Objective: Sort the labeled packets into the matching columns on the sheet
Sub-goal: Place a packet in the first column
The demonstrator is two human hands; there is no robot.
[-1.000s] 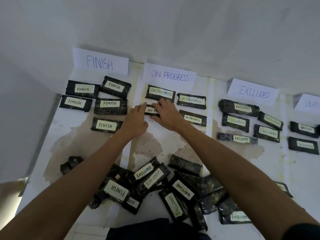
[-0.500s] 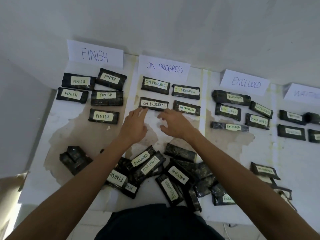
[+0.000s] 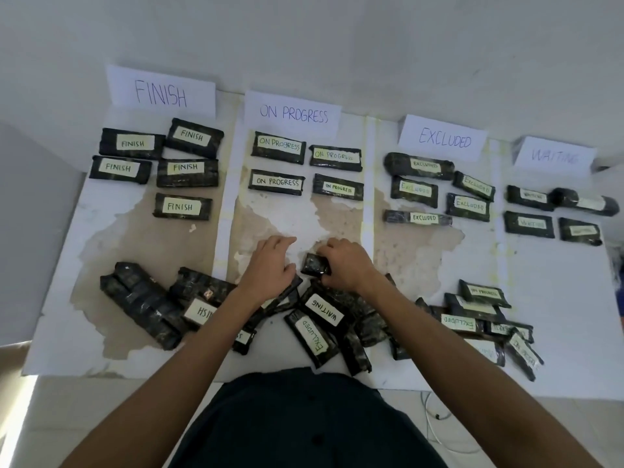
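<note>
Header cards reading FINISH, ON PROGRESS, EXCLUDED, WAITING, right hand gripping unlabeled-side packet, left hand curled, grip unclear

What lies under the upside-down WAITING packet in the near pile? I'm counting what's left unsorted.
The WAITING packet rests on an EXCLUDED packet and other dark packets; their labels are covered or face down, so unreadable.

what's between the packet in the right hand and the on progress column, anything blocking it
Its label is hidden, so its column is unknown. The right hand grips the dark packet at the near end of the ON PROGRESS column. Only bare sheet lies between it and the four packets placed there; the left hand is beside it, not ahead.
</note>
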